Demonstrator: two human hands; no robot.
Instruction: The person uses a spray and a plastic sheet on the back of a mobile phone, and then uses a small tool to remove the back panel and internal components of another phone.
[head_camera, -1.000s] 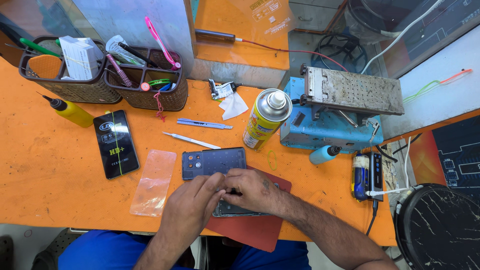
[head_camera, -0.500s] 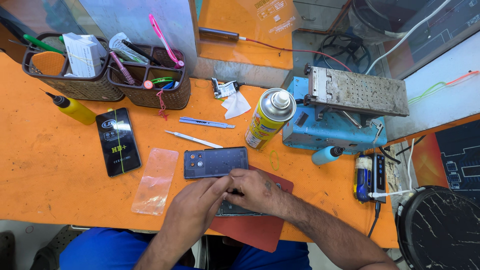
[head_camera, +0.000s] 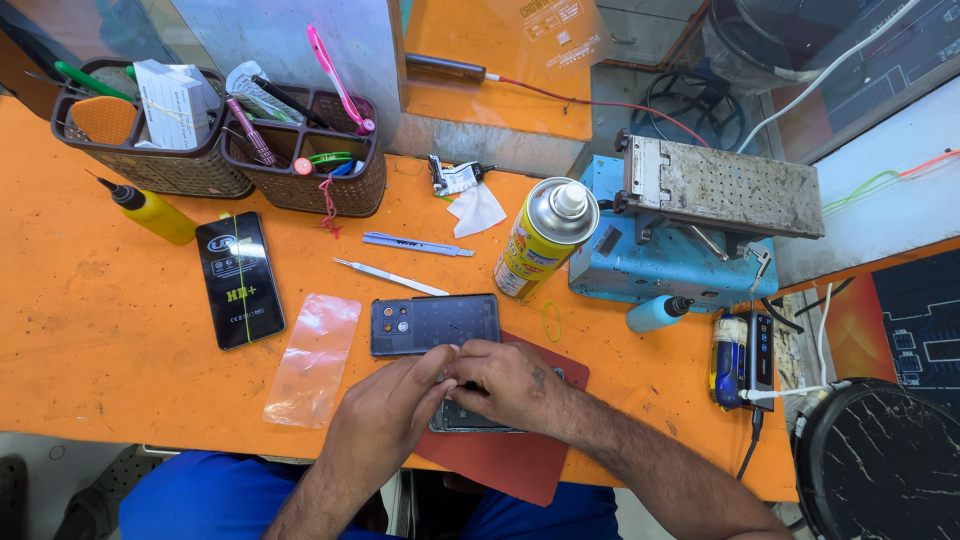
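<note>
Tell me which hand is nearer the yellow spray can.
Right. The right hand lies on the phone on the red mat, below the yellow spray can; the left hand sits farther left.

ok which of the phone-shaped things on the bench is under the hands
The opened phone on the red mat, under both hands. The dark blue back cover lies just beyond the fingers; the black box lies far left.

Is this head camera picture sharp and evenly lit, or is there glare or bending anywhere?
Head view: bright, even light with soft shadows; the hands and the phone back look sharp. Glare shows on the clear plastic bag and the spray can top. The wide lens bends the table edges, and the black round object at the corner looks stretched.
</note>
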